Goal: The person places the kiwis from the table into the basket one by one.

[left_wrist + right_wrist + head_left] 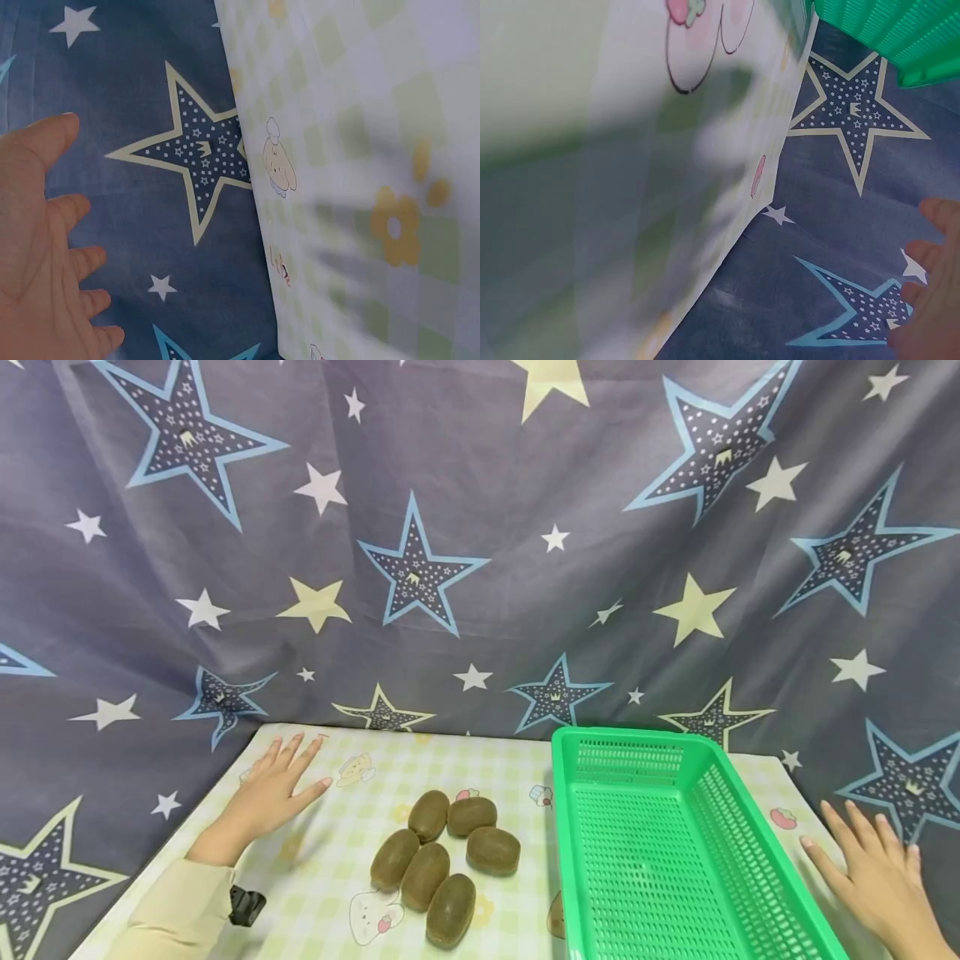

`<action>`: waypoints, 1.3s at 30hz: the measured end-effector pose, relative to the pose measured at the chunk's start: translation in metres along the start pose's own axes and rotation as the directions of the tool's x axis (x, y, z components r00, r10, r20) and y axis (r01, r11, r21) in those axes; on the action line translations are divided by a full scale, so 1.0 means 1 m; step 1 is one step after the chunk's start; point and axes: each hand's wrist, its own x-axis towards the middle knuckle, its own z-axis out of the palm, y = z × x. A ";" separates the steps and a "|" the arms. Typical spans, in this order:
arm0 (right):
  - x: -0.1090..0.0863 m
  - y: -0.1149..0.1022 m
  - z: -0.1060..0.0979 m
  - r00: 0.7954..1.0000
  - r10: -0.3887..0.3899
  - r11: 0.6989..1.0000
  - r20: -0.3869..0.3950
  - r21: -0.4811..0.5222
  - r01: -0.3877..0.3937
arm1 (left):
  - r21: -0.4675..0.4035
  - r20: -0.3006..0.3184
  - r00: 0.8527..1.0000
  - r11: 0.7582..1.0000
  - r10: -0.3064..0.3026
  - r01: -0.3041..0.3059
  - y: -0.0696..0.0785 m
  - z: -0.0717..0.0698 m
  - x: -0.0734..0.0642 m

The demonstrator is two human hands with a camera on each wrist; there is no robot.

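Several brown kiwifruit [424, 877] lie in a loose cluster on the table, left of a green plastic basket [643, 868] with a perforated floor and walls. No fruit shows inside the visible part of the basket. My left hand [272, 789] hovers over the left side of the table with fingers spread and holds nothing; the left wrist view shows the same hand [45, 255] with its fingers apart. Past the basket's right wall, my right hand [873, 877] is also spread and holds nothing. In the right wrist view that hand [934, 292] is only partly visible.
A green-and-white checked cloth [315, 893] with cartoon prints covers the table. Behind and beside it hangs a dark curtain [480, 610] patterned with stars. The basket's corner [900, 37] appears at the top of the right wrist view.
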 end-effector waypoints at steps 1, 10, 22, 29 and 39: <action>0.000 0.000 0.000 1.000 -0.006 1.000 -0.006 0.003 0.006 | -0.001 -0.002 1.000 1.000 0.003 -0.003 0.001 0.001 0.000; -0.001 -0.003 0.003 0.998 -0.064 0.987 -0.021 0.144 0.066 | -0.001 -0.043 0.999 1.000 0.010 -0.010 0.009 0.007 -0.004; -0.004 -0.013 0.010 0.971 -0.177 0.889 -0.158 0.397 0.226 | -0.085 -0.046 0.999 0.996 0.016 -0.019 0.021 0.015 -0.012; -0.004 -0.022 0.011 0.983 -0.186 0.777 -0.004 0.611 0.150 | -0.178 -0.005 1.000 0.984 -0.013 0.012 0.026 0.026 -0.021; 0.000 -0.030 0.007 0.977 -0.198 0.738 0.072 0.667 0.100 | -0.253 -0.015 0.999 0.967 0.032 -0.035 0.041 0.030 -0.021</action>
